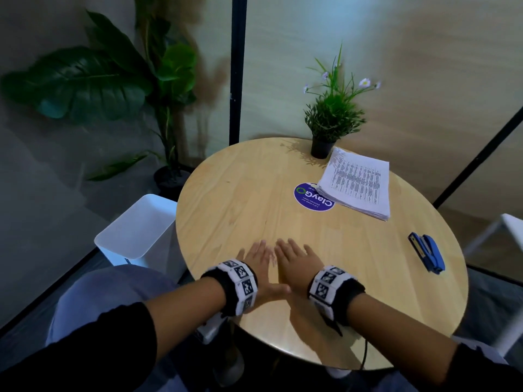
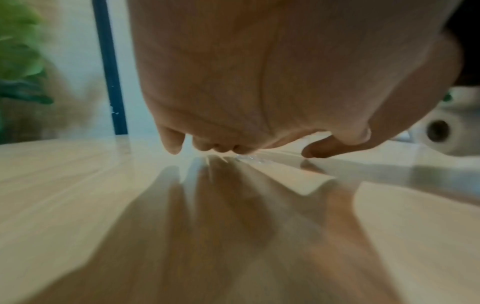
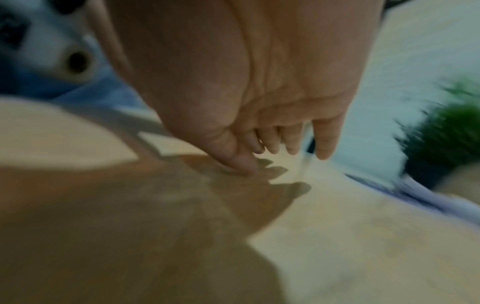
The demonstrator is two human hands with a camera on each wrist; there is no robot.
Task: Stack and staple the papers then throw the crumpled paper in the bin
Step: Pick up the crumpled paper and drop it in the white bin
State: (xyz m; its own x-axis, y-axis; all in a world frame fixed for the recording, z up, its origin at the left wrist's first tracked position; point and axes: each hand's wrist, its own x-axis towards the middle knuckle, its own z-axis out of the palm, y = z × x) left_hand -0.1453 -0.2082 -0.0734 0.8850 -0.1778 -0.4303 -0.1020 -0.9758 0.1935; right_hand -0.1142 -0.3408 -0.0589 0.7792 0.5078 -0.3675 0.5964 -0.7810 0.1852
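Left hand [image 1: 261,257] flat on tabletop [image 1: 254,199], fingers straight and spread, holding nothing. Right hand [image 1: 294,260] just beside it, likewise flat and empty; thumbs close, perhaps overlapping, not clear from head view. Both palms down near the front edge.

Stack of papers [image 1: 356,183] well apart from both hands, far right, just beside small potted plant [image 1: 331,120], one corner over a round blue sticker [image 1: 311,197]. Looked like many printed sheets, roughly squared. Judged: limp and light per sheet, some heft as a pile, top sheets prone to sliding; best taken at two opposite edges, then tapped square before stapling at a corner.

Blue stapler [image 1: 427,251] lay on its side at right, near the rim, apart from papers. Judged: rigid, easy to hold around the body.

White bin [image 1: 135,230] on floor left of tabletop, partly behind its edge.

No crumpled paper found in any view. Bin interior mostly unseen from this angle. Print on sheets unreadable. Whether pile was already stapled: cannot tell. Both wrist views blurred; right wrist view showed only palm, fingers and shadow on wood.
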